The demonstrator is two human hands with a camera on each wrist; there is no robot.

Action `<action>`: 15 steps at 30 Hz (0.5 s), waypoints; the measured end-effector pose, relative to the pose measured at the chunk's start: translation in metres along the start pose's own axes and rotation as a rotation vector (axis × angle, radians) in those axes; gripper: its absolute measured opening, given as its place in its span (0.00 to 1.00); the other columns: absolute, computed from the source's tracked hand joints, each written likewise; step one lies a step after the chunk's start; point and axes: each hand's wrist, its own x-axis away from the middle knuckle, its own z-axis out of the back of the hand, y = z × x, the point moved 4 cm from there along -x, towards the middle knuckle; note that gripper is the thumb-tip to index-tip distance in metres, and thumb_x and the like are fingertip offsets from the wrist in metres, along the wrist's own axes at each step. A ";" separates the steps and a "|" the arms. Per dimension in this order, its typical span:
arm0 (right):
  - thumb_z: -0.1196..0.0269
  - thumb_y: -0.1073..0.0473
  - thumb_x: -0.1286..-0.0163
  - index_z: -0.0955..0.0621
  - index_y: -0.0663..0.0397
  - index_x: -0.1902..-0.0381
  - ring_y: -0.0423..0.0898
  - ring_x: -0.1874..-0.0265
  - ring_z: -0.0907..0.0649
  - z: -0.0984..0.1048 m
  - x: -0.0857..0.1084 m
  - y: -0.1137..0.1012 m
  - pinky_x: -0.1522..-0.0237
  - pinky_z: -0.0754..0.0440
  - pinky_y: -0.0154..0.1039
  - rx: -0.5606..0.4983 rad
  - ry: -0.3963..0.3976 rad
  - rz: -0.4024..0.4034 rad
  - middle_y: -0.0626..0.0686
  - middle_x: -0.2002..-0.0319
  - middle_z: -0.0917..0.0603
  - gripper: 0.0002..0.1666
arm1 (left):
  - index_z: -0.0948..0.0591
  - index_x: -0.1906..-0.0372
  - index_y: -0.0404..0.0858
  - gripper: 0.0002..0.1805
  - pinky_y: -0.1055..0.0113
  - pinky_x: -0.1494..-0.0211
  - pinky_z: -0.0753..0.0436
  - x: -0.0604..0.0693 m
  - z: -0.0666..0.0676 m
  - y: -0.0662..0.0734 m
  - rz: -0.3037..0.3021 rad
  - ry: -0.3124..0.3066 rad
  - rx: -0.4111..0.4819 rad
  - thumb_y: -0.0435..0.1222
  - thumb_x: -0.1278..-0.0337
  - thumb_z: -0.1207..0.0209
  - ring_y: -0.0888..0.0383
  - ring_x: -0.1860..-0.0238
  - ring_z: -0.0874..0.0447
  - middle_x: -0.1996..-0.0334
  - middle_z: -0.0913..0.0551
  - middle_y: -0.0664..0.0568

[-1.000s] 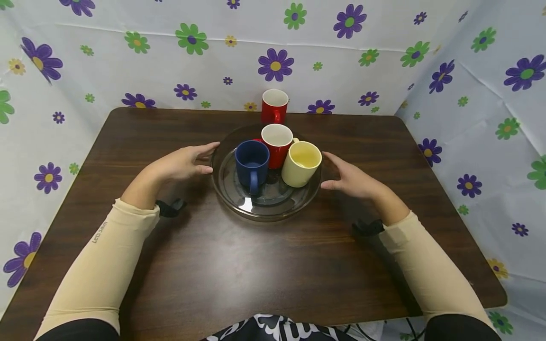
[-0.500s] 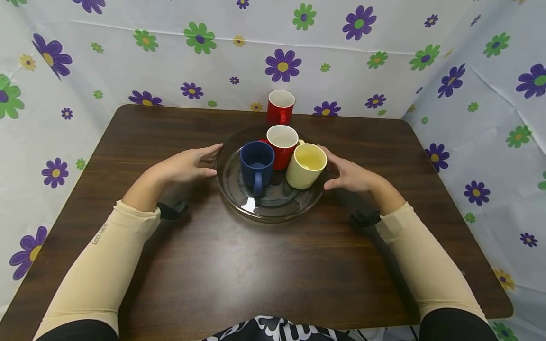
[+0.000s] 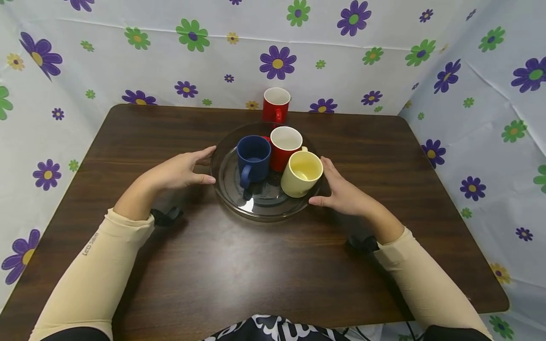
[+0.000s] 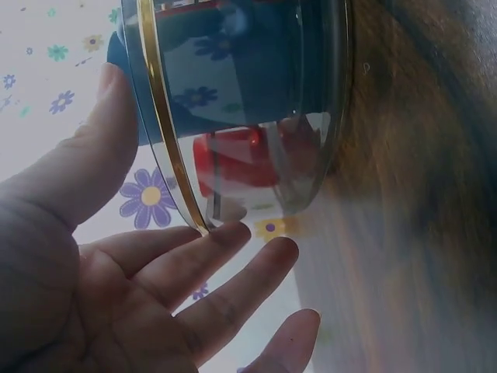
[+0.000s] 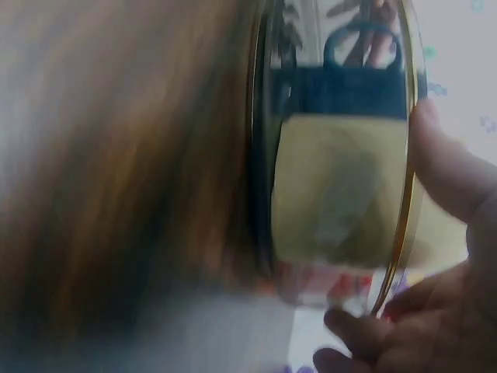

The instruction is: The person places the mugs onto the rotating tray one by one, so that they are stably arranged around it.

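Observation:
A round, smoky see-through tray with a raised wall and gold-coloured rim (image 3: 239, 208) sits on the table. Inside stand a blue mug (image 3: 254, 161) on the left, a red mug (image 3: 279, 158) with white inside behind, and a pale yellow mug (image 3: 297, 183) on the right. My left hand (image 3: 177, 170) touches the tray's left side, thumb and fingers spread along the rim. At the right side, my right hand (image 3: 344, 193) touches the rim with thumb and extended fingers apart. Through the wall, the right wrist view shows the yellow mug (image 5: 342, 186).
Another red mug (image 3: 269, 110) stands behind the tray, near the back edge of the dark wooden table (image 3: 239, 279). A white curtain with flowers (image 3: 239, 57) hangs behind and to the right. Cables (image 3: 362, 331) show below the front edge.
The tray has turned clockwise seen from above: the blue mug's handle swings left, the red mug shifts right, the yellow mug comes nearer. My right hand has moved nearer with the rim.

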 end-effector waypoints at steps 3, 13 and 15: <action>0.29 0.44 0.34 0.65 0.54 0.18 0.61 0.20 0.60 -0.005 0.005 -0.007 0.26 0.50 0.65 0.019 0.026 -0.028 0.60 0.19 0.69 0.69 | 0.51 0.18 0.38 0.51 0.37 0.27 0.40 0.000 -0.002 0.001 0.011 0.005 0.016 0.46 0.34 0.34 0.35 0.24 0.43 0.23 0.43 0.33; 0.29 0.40 0.35 0.62 0.58 0.18 0.63 0.21 0.52 -0.010 0.012 -0.014 0.28 0.44 0.66 0.057 0.065 -0.067 0.62 0.19 0.63 0.69 | 0.55 0.17 0.40 0.50 0.37 0.28 0.38 -0.004 -0.006 -0.001 0.022 0.024 0.047 0.44 0.32 0.36 0.34 0.25 0.41 0.23 0.44 0.32; 0.29 0.40 0.35 0.60 0.59 0.18 0.63 0.21 0.52 -0.007 0.013 -0.014 0.27 0.45 0.65 0.067 0.065 -0.072 0.62 0.18 0.62 0.68 | 0.55 0.17 0.41 0.50 0.36 0.28 0.38 -0.004 -0.006 -0.001 0.027 0.018 0.053 0.43 0.31 0.36 0.33 0.26 0.41 0.23 0.45 0.32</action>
